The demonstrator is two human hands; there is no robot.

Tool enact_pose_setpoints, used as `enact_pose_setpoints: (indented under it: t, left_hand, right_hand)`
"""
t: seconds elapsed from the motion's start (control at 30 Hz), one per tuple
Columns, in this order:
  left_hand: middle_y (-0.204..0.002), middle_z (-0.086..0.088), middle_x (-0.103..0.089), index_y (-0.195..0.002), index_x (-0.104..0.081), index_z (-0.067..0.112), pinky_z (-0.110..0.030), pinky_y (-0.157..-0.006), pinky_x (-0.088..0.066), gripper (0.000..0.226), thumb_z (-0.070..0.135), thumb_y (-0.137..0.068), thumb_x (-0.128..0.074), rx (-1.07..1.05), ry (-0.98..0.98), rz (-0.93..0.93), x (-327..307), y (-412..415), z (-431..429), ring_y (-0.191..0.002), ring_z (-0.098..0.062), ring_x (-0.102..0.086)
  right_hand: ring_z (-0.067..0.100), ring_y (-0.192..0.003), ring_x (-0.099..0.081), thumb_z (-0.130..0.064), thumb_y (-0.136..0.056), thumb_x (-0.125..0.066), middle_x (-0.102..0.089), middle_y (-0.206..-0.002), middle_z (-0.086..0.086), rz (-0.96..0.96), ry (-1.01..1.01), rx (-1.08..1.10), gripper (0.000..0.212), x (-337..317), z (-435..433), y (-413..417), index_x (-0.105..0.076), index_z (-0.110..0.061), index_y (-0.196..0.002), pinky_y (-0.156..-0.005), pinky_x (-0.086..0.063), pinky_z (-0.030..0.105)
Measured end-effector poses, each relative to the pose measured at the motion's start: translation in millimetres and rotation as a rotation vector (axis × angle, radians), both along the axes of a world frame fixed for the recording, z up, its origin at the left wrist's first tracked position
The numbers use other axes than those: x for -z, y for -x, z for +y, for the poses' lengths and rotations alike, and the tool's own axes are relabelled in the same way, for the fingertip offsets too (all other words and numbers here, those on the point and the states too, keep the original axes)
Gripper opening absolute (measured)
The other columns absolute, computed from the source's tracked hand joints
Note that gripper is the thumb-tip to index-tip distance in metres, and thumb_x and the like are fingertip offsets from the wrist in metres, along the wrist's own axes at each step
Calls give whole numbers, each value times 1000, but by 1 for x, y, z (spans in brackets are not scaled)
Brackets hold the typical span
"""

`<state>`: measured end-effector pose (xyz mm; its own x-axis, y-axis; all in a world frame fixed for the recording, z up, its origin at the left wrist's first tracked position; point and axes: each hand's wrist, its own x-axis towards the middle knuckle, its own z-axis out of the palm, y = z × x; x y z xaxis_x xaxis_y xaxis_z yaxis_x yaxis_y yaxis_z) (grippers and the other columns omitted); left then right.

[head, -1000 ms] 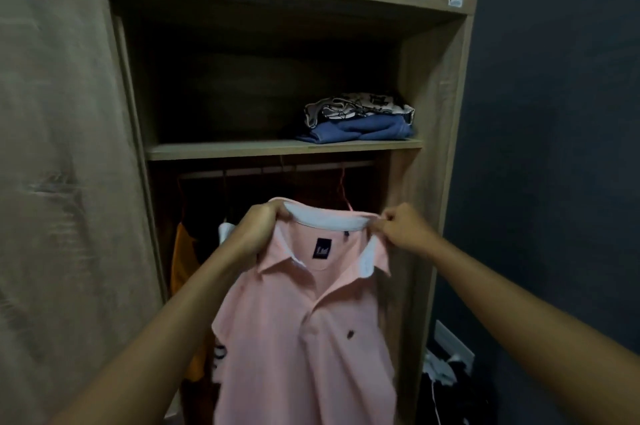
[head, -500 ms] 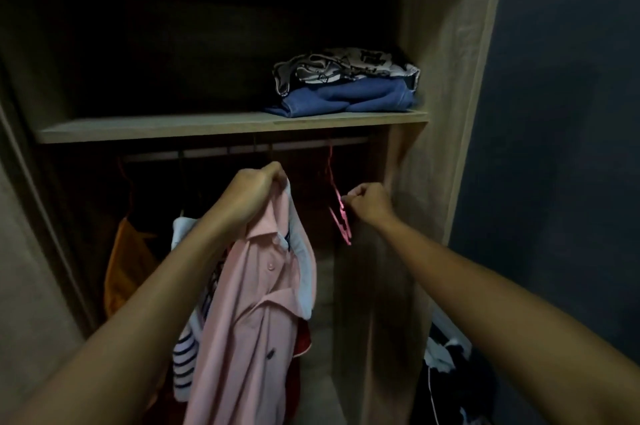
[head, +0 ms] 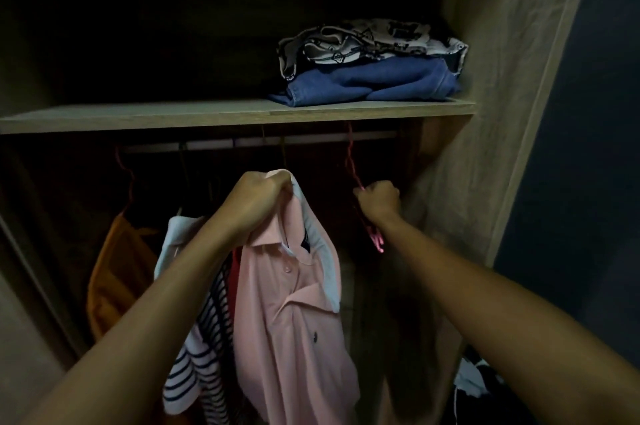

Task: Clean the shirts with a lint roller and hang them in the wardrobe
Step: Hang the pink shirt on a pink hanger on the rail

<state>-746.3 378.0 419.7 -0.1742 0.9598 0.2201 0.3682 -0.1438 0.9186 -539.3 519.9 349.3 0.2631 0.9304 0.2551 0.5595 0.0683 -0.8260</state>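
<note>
A pink polo shirt (head: 294, 313) with a white collar hangs from my left hand (head: 258, 203), which grips it at the collar in front of the open wardrobe. To its right, my right hand (head: 379, 197) is closed around a red hanger (head: 353, 165) that hooks over the rail (head: 242, 144) under the shelf. The hanger's lower end shows pink below my wrist. No lint roller is in view.
On the rail to the left hang an orange garment (head: 117, 272) and a white striped shirt (head: 204, 331). The shelf (head: 138, 116) above holds folded blue jeans (head: 374, 81) under a patterned cloth (head: 367, 40). The wardrobe's side panel (head: 495, 113) stands at right; clothes lie on the floor (head: 474, 379).
My right hand let go of the shirt's collar and took hold of the red hanger on the rail. The shirt now dangles from my left hand alone. I have moved closer to the wardrobe.
</note>
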Motion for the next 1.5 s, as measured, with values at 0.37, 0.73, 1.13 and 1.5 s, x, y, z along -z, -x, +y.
enact_pose_setpoints:
  t: [0.37, 0.73, 1.13, 1.5]
  left_hand:
    - [-68, -6, -62, -77, -68, -2, -31, -59, -41, 35, 27, -88, -52, -93, -61, 121, 7, 6, -47, -63, -19, -54]
    - [-73, -10, -71, -70, -71, 10, -31, -63, -48, 35, 33, -85, -50, -63, -89, 193, -1, 32, -158, -73, -27, -67]
    - [-73, -12, -66, -89, -72, 0, -37, -60, -46, 49, 42, -85, -47, -1, -130, 337, -37, 58, -235, -66, -24, -59]
    - [-80, 0, -73, -79, -74, 15, -27, -76, -51, 22, 17, -86, -53, 417, -285, 401, -105, 53, -285, -76, -8, -64]
  right_hand:
    - [14, -46, -40, -24, -82, -75, -45, -45, 3, 37, -230, -83, 46, 20, -118, -9, -45, -11, -49, -53, -42, 31]
    - [-2, -57, -61, -12, -92, -66, -64, -68, -2, 348, -388, 16, 11, 44, -326, 9, -59, -18, -84, -51, -45, 10]
    - [20, -42, -39, -39, -94, -59, -42, -51, 8, 559, -482, -140, 23, -4, -403, 35, -69, -18, -95, -40, -34, 30]
    - [16, -44, -36, -51, -91, -44, -35, -51, 2, 827, -798, -440, 47, -114, -455, 82, -43, -13, -63, -45, -32, 25]
